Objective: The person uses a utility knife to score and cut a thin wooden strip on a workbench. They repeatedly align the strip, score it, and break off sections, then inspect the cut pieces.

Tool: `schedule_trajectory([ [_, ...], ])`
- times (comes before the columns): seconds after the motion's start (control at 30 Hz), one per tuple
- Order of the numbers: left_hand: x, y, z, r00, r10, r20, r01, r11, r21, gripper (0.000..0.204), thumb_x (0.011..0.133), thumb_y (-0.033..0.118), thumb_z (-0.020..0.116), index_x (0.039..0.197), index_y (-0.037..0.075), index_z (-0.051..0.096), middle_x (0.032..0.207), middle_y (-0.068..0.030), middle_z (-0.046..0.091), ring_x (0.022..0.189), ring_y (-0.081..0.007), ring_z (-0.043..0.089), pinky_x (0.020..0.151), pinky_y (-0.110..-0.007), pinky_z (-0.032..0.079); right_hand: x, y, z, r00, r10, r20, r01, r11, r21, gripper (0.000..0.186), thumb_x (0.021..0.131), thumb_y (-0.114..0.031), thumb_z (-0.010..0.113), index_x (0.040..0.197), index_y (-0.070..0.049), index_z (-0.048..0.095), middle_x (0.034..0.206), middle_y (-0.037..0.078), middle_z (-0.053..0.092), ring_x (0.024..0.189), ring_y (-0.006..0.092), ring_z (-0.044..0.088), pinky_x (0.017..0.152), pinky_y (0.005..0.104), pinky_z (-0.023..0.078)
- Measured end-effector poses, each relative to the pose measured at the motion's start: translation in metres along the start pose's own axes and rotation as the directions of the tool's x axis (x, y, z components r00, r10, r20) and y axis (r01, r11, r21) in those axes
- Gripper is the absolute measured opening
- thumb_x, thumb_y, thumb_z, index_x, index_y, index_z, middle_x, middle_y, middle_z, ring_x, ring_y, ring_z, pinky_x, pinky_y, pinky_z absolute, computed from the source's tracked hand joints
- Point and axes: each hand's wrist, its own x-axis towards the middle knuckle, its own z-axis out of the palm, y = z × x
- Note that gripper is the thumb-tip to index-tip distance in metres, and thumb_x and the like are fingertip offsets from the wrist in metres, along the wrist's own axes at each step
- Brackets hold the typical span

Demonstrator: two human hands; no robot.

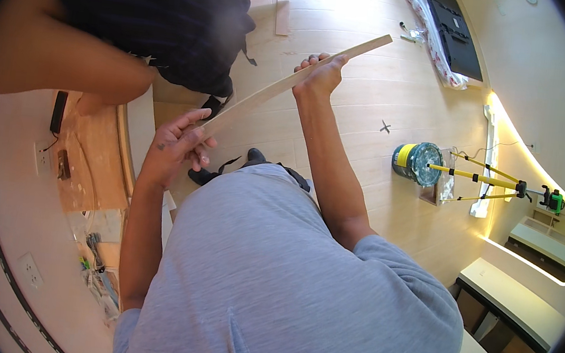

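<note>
A long, thin pale wooden strip slants across the space in front of me, its far end up to the right. My right hand is closed around it toward that far end, palm beneath. At the near left end, my left hand grips the strip between thumb and fingers, with some fingers loosely spread below. The strip is held off the floor, above the pale planks.
Close on the left stands another person in dark clothes. To the right are a paint-spattered bucket, a yellow tripod and a green laser level. A flat black screen lies at the far right. A wooden recess holds cables at left.
</note>
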Motion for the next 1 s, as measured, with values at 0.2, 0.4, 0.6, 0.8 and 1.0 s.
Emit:
schedule_trajectory([
  [0.2, -0.006, -0.005, 0.003, 0.998, 0.040, -0.046, -0.039, 0.999, 0.007, 0.052, 0.104, 0.017, 0.062, 0.150, -0.004, 0.049, 0.091, -0.0120, 0.074, 0.063, -0.0128, 0.068, 0.052, -0.023, 0.052, 0.000, 0.000, -0.002, 0.991, -0.018, 0.131, 0.021, 1.000, -0.023, 0.038, 0.111, -0.049, 0.045, 0.105, -0.012, 0.049, 0.073, 0.000, 0.046, 0.062, 0.0153, 0.047, 0.059, 0.0340, 0.045],
  [0.4, -0.010, -0.007, 0.006, 0.997, 0.073, -0.037, -0.071, 0.997, 0.036, 0.056, 0.104, 0.019, 0.063, 0.153, -0.004, 0.045, 0.091, -0.0119, 0.074, 0.063, -0.0123, 0.067, 0.052, -0.022, 0.050, 0.007, 0.011, -0.005, 0.985, -0.102, 0.140, 0.105, 0.994, -0.018, 0.022, 0.112, -0.033, 0.052, 0.105, -0.013, 0.047, 0.071, -0.001, 0.047, 0.056, 0.0126, 0.047, 0.050, 0.0303, 0.042],
  [0.6, -0.009, -0.010, 0.009, 0.995, 0.073, -0.065, -0.070, 0.996, 0.049, 0.060, 0.104, 0.020, 0.065, 0.154, -0.004, 0.043, 0.090, -0.0114, 0.074, 0.062, -0.0115, 0.066, 0.051, -0.021, 0.049, 0.009, 0.013, -0.004, 0.984, -0.102, 0.148, 0.103, 0.995, -0.001, 0.021, 0.113, -0.033, 0.050, 0.105, -0.013, 0.047, 0.069, -0.002, 0.047, 0.055, 0.0117, 0.047, 0.050, 0.0305, 0.043],
  [0.8, -0.005, -0.014, 0.005, 0.992, 0.061, -0.114, -0.059, 0.998, 0.015, 0.057, 0.102, 0.014, 0.066, 0.152, -0.006, 0.045, 0.090, -0.0121, 0.074, 0.062, -0.0122, 0.066, 0.051, -0.022, 0.049, 0.013, 0.019, -0.005, 0.981, -0.100, 0.166, 0.098, 0.995, 0.017, 0.023, 0.112, -0.034, 0.051, 0.108, -0.012, 0.048, 0.071, 0.000, 0.048, 0.056, 0.0138, 0.049, 0.052, 0.0316, 0.047],
  [1.0, 0.004, -0.018, -0.028, 0.937, 0.129, -0.326, -0.147, 0.989, -0.030, 0.052, 0.096, 0.006, 0.073, 0.143, -0.006, 0.053, 0.094, -0.0098, 0.072, 0.066, -0.0129, 0.066, 0.053, -0.023, 0.049, 0.015, 0.023, -0.024, 0.920, 0.047, 0.389, -0.047, 0.999, -0.010, 0.034, 0.110, -0.043, 0.054, 0.115, -0.009, 0.057, 0.084, 0.004, 0.061, 0.075, 0.0203, 0.061, 0.073, 0.0354, 0.053],
])
